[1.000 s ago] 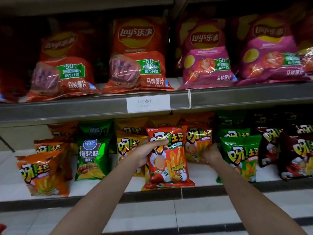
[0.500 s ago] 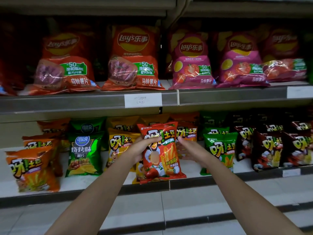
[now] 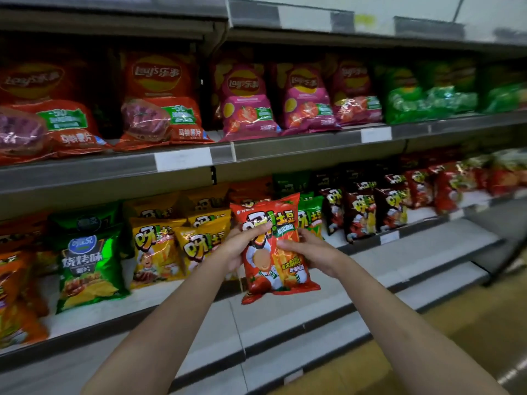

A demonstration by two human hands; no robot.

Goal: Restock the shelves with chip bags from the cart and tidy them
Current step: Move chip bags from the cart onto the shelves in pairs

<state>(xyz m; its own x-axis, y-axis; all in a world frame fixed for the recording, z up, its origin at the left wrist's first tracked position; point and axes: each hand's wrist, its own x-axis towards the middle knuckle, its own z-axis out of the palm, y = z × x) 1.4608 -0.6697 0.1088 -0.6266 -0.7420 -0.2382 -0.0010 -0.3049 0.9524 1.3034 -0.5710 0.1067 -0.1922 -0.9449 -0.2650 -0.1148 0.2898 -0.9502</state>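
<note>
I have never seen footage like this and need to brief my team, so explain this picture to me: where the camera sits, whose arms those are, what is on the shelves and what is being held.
There is no machine here. The camera is worn on a person's head and looks forward and down, so the two bare arms reaching in from the bottom are that person's own. The picture is wide-angle, which bends the shelf lines.

The left hand and right hand together hold one red chip bag upright, in front of the lower shelf.

On that lower shelf stand small snack bags: a green bag at the left, yellow bags beside it, dark bags to the right. The upper shelf carries large orange-red bags, pink bags and blurred green ones further right.

The cart is not in view.
</note>
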